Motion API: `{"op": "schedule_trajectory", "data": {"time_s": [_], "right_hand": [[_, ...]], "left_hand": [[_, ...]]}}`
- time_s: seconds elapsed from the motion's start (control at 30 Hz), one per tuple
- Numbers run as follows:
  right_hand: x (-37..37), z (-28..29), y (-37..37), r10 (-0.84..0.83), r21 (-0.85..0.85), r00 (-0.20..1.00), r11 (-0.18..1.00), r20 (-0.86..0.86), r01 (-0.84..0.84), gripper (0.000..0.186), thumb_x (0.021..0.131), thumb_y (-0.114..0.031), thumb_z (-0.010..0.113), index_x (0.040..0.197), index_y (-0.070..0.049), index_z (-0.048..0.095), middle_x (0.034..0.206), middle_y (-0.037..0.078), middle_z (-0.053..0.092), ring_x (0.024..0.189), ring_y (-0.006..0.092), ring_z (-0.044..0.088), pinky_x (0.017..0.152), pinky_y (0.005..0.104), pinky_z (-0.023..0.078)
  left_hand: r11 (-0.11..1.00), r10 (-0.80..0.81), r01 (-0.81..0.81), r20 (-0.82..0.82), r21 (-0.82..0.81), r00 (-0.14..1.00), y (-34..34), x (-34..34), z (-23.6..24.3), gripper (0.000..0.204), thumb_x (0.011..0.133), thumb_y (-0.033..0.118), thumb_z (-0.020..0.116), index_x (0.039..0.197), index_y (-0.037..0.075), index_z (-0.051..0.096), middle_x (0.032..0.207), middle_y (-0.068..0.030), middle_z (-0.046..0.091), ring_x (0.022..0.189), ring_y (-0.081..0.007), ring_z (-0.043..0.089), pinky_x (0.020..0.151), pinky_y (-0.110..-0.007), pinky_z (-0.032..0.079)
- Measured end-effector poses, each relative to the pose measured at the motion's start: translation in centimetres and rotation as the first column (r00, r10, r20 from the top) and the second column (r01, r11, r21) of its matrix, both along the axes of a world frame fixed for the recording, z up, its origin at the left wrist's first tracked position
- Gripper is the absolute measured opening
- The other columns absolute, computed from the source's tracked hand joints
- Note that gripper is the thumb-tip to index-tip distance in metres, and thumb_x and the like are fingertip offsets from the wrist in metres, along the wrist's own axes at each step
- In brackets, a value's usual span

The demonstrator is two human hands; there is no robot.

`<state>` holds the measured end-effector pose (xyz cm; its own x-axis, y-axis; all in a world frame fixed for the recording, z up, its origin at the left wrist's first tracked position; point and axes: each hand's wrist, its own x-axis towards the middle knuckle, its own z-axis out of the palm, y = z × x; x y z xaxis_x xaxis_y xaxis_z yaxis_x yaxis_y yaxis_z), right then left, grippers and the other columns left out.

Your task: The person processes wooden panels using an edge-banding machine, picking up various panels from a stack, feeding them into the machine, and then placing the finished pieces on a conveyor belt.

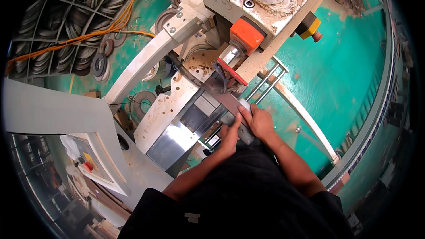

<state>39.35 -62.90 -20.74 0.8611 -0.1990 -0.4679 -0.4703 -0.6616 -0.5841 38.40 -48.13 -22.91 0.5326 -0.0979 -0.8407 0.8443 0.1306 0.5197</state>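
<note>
A narrow brown board (229,102) slants away from me into the working head of a machine. My right hand (260,121) is closed around its near right side, thumb on top. Close beside it, my left hand (229,140) is closed on the near end of the same board, with its thumb pointing up along it; its other fingers are partly hidden. Under both hands lies a grey metal support (245,135). The far end of the board disappears beneath a red and orange guard (248,35) on the machine.
A shiny metal plate (175,139) and a holed white plate (166,110) sit left of the board. An orange cable (117,28) crosses near racks of coiled bands (57,22). At right are a yellow and black button box (308,27) and a pale curved bar (305,115).
</note>
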Motion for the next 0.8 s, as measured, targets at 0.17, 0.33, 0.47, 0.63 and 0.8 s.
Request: {"op": "schedule_trajectory", "data": {"time_s": [0.17,0.33,0.47,0.63,0.8], "right_hand": [[2.2,0.4,-4.5,0.006,-0.020,0.998,1.000,0.062,-0.004,0.060,0.103,-0.057,0.049,0.086,0.001,0.058,0.073,0.031,0.064,0.075,0.0514,0.064,0.067,0.0567,0.049],[3.6,-0.4,-9.3,0.030,-0.073,0.990,0.997,0.136,-0.020,0.066,0.102,-0.063,0.047,0.086,0.001,0.058,0.070,0.029,0.065,0.071,0.0480,0.066,0.067,0.0549,0.051],[4.8,-0.9,-12.9,0.033,-0.134,0.979,0.991,0.201,-0.006,0.066,0.103,-0.062,0.046,0.086,0.000,0.062,0.073,0.028,0.067,0.073,0.0461,0.068,0.068,0.0531,0.054],[6.9,-1.5,-16.1,0.180,-0.376,0.893,0.927,0.413,-0.013,0.052,0.102,-0.053,0.052,0.107,-0.003,0.066,0.095,0.020,0.072,0.084,0.0382,0.071,0.069,0.0479,0.056],[5.1,1.9,-11.6,0.169,-0.254,0.631,0.966,0.758,0.046,0.044,0.103,-0.037,0.057,0.126,0.001,0.058,0.115,0.023,0.063,0.106,0.0398,0.062,0.090,0.0480,0.049]], "left_hand": [[0.991,-0.050,0.052,0.017,-0.123,0.999,-4.1,2.5,0.4,0.057,0.095,0.054,0.070,0.123,0.004,0.064,0.113,-0.0055,0.068,0.100,-0.0159,0.066,0.081,-0.037,0.055],[0.996,-0.069,0.068,-0.031,-0.055,0.997,-9.3,4.8,1.0,0.071,0.088,0.064,0.073,0.132,0.010,0.060,0.130,-0.0076,0.059,0.114,-0.0218,0.060,0.091,-0.047,0.048],[0.997,-0.028,0.033,0.080,-0.068,0.996,-13.5,5.6,-0.1,0.069,0.088,0.064,0.073,0.129,0.010,0.061,0.124,-0.0070,0.061,0.109,-0.0218,0.061,0.088,-0.046,0.049],[1.000,0.030,-0.031,0.165,0.003,0.986,-15.5,6.0,-3.9,0.056,0.095,0.049,0.072,0.120,0.001,0.059,0.107,-0.0106,0.070,0.084,-0.0195,0.070,0.060,-0.034,0.056],[0.979,0.071,-0.121,0.290,0.161,0.955,-11.4,2.6,-4.9,0.056,0.094,0.048,0.073,0.114,-0.001,0.057,0.098,-0.0149,0.070,0.080,-0.0243,0.069,0.065,-0.041,0.055]]}}
